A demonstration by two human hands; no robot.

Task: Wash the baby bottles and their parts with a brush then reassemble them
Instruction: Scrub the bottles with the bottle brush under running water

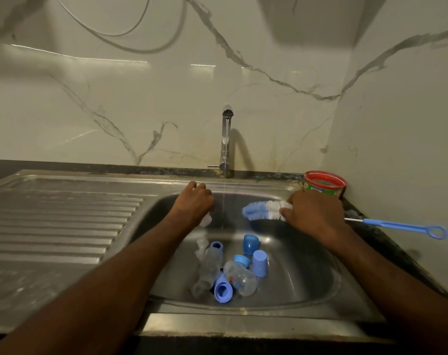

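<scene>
My left hand point(194, 201) hovers over the sink's far side beside the thin running water, curled round a small clear part point(205, 221) that peeks out below it. My right hand point(312, 211) grips the bottle brush point(261, 210) at the base of its blue-and-white bristles; its blue handle point(402, 224) sticks out right over the counter. In the sink bowl point(294, 278) lie two clear bottles point(210, 265) point(242, 276), blue caps point(251, 244) point(260, 263), blue collar rings point(222, 290) point(216, 245) and a clear teat point(201, 248).
The chrome tap point(226, 142) stands behind the bowl with water running. A red-rimmed green tub point(324, 184) sits at the back right corner against the wall. The ribbed steel drainboard point(59, 221) spreads to the left. A dark counter edge runs along the right.
</scene>
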